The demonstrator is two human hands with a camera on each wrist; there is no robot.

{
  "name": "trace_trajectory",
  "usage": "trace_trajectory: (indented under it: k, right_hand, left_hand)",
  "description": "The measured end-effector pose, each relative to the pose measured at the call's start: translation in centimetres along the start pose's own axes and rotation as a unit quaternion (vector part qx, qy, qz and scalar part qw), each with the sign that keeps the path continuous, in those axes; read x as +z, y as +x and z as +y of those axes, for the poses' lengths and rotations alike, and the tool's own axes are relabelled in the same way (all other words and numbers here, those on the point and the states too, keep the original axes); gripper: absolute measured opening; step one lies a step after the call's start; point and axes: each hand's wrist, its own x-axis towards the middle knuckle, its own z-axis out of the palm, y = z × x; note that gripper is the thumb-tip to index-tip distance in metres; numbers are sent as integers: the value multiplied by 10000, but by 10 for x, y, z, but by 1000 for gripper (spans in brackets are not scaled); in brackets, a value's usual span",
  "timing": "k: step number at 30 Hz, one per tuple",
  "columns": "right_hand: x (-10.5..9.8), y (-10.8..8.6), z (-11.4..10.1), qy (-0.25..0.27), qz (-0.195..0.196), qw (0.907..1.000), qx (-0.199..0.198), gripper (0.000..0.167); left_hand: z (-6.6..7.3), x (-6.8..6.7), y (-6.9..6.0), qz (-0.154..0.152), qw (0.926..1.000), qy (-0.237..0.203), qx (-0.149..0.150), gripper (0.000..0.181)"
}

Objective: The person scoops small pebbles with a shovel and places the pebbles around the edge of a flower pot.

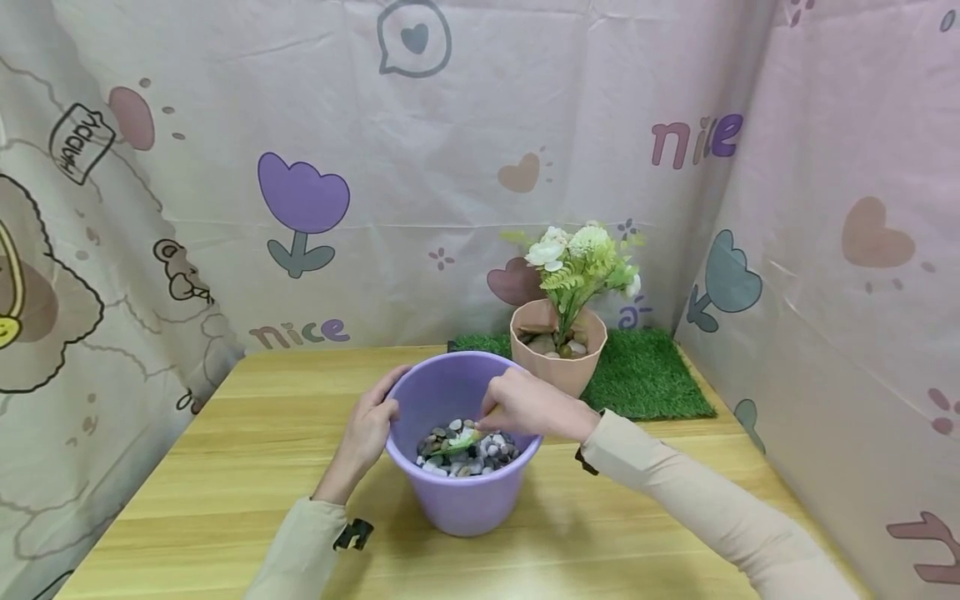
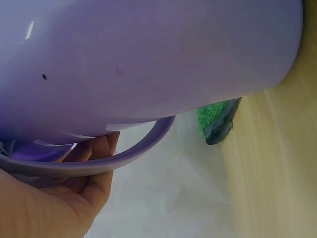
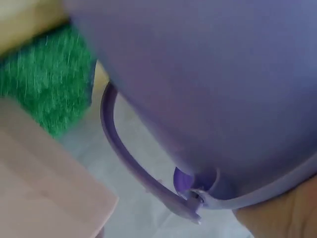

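Observation:
A purple bucket (image 1: 468,504) stands on the wooden table, holding grey, white and brown pebbles (image 1: 498,450). My left hand (image 1: 369,423) grips the bucket's left rim, thumb over the edge. In the left wrist view the fingers (image 2: 99,148) lie against the outer wall beside the bucket's handle (image 2: 143,148). Reaching over the right rim, my right hand (image 1: 528,404) holds a small green shovel (image 1: 461,442) by its yellowish handle, with the blade among the pebbles. In the right wrist view the bucket wall hides the shovel; only part of the hand (image 3: 282,218) shows.
Just behind the bucket to the right is a pink pot (image 1: 555,375) with white artificial flowers (image 1: 581,250) and stones. It stands on a green turf mat (image 1: 660,375). A printed curtain (image 1: 420,183) hangs behind the wooden table (image 1: 300,400) and along both sides.

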Motion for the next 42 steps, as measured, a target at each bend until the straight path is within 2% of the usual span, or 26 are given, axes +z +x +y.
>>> trace_trajectory:
  k: [2,4,8,15,20,26,35,42]
  right_hand:
    - [1,1,0,219,57,9997,134,16]
    - [3,2,0,169,93,9998,91,18]
    - [5,3,0,-331,159,9987,-365,19]
    - [5,-1,-2,-1151,376,9878,-974,27]
    - [2,-1,4,-1038,377,9896,-917,15]
    - [-8,-2,16,-836,413,9928,-759,12]
    - [-13,-4,27,-846,730,9861,-1230,13]
    - [-17,-14,35,-496,1089,9850,-1246,19]
  left_hand:
    - [0,-1,0,0,10000,-7,6,67]
    - [0,-2,0,0,10000,5,25,68]
    - [0,-2,0,12,10000,-53,42,68]
    - [-1,-1,0,1,10000,-67,12,68]
    - [-1,0,0,46,9999,-49,95,68]
    - [-1,0,0,82,9999,-14,70,69]
    - [-1,0,0,119,9998,34,151,68]
    - [-2,0,0,109,9999,34,91,68]
